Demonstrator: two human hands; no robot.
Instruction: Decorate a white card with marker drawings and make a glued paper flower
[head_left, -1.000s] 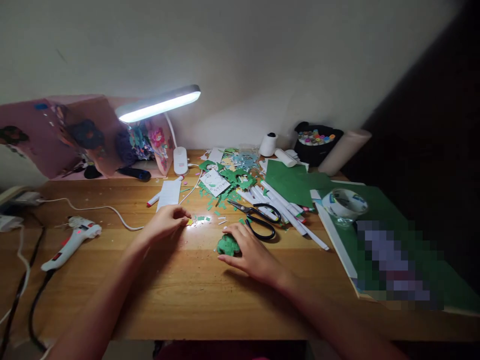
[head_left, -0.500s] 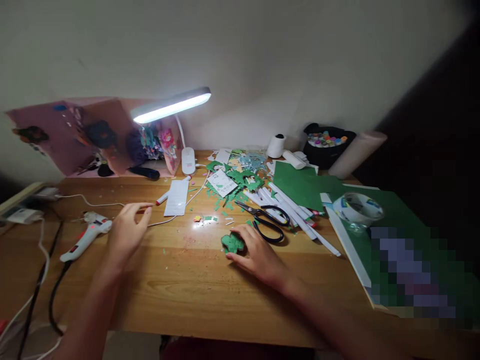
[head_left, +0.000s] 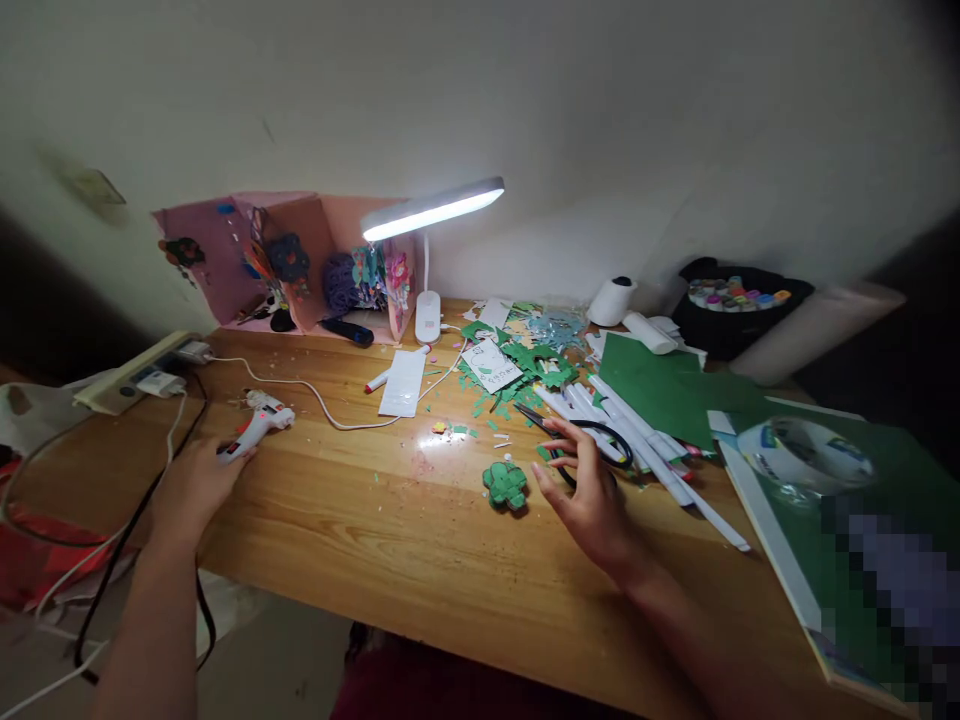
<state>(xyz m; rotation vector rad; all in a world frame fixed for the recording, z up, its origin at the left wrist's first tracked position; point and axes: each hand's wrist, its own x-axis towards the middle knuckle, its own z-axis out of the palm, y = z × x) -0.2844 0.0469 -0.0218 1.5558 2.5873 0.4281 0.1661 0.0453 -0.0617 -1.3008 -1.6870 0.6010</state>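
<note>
My left hand (head_left: pixel 196 482) is out at the left side of the wooden desk (head_left: pixel 360 520), its fingers closed over the handle end of a white hot glue gun (head_left: pixel 256 427) that lies on the desk with its cord trailing off. My right hand (head_left: pixel 592 492) hovers open with spread fingers just right of a small green paper cut-out (head_left: pixel 506 485), not touching it. Black-handled scissors (head_left: pixel 600 440) lie just behind the right hand's fingertips.
A lit desk lamp (head_left: pixel 431 208) shines on green paper scraps (head_left: pixel 525 360). White markers (head_left: pixel 645 450), green sheets (head_left: pixel 660 385) and a tape roll (head_left: pixel 806 455) lie to the right. A pink cardboard stand (head_left: pixel 292 255) is at the back left. A power strip (head_left: pixel 127 375) and cables hang off the left edge.
My left hand swung left from the scraps under the lamp to the glue gun. My right hand lifted off the green cut-out and opened. The view turned left.
</note>
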